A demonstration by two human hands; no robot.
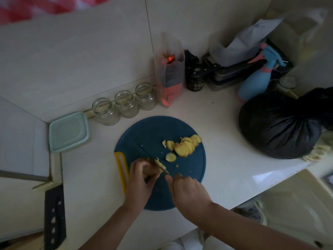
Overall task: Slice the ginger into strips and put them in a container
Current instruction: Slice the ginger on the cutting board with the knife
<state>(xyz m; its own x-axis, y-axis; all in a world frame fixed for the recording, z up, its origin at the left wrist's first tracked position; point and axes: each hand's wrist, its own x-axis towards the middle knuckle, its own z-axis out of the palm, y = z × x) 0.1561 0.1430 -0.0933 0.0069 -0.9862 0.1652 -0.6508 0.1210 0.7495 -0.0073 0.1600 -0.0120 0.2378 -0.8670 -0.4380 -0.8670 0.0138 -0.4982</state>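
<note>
Right hand (185, 188) sits closest to me, fingers curled down over what I take to be the handle of the knife (156, 160), though the handle itself is hidden. Left hand (144, 175) grips the ginger knob (153, 170) on the blue cutting board (144, 134), blade across its end. A pile of ginger rounds (186, 144) lies on the board's far right side. I reckon we're mid-slicing, with no strips yet. Next up is stacking the rounds and cutting strips, then reaching for the teal container (69, 132) on the desk (225, 123), well off left.
</note>
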